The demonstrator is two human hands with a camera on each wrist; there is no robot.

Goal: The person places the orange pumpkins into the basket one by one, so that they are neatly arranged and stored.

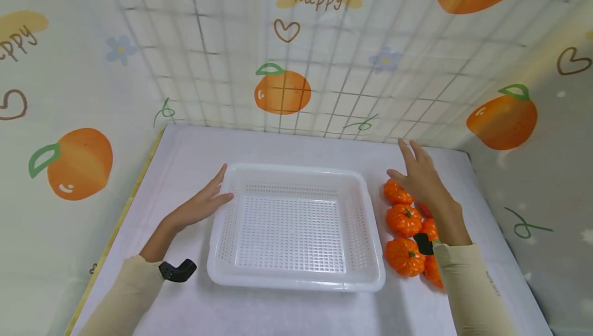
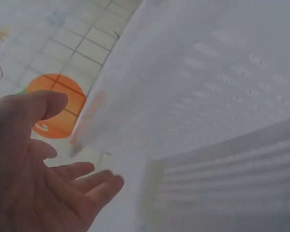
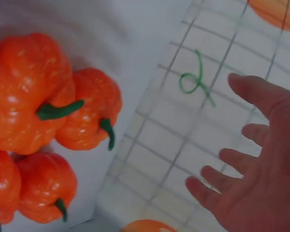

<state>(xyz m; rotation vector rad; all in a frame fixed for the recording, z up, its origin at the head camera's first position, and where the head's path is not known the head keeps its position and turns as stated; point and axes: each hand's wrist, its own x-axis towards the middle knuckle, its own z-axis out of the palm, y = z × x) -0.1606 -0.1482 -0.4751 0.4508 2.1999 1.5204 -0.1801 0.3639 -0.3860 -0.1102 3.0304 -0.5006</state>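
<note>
A white plastic basket (image 1: 289, 282) with perforated walls and floor stands on the table, nothing inside it. My left hand (image 1: 201, 206) is at its upper left rim, fingers extended and thumb reaching over the edge. In the left wrist view the fingers of that hand (image 2: 63, 188) look relaxed and grip nothing. My right hand (image 1: 422, 181), fingers spread, hovers over the far end of a group of small orange pumpkins (image 1: 404, 220) with green stems. The right wrist view shows several pumpkins (image 3: 31, 92) beside the empty right hand (image 3: 261, 169); in the head view the forearm hides some of them.
A white cloth covers the table (image 1: 296, 313), with a yellow strip (image 1: 122, 210) along its left edge. Behind it rises a grid (image 1: 324, 89) under a sheet printed with oranges, hearts and the word happy. Similar printed sheets hang at both sides.
</note>
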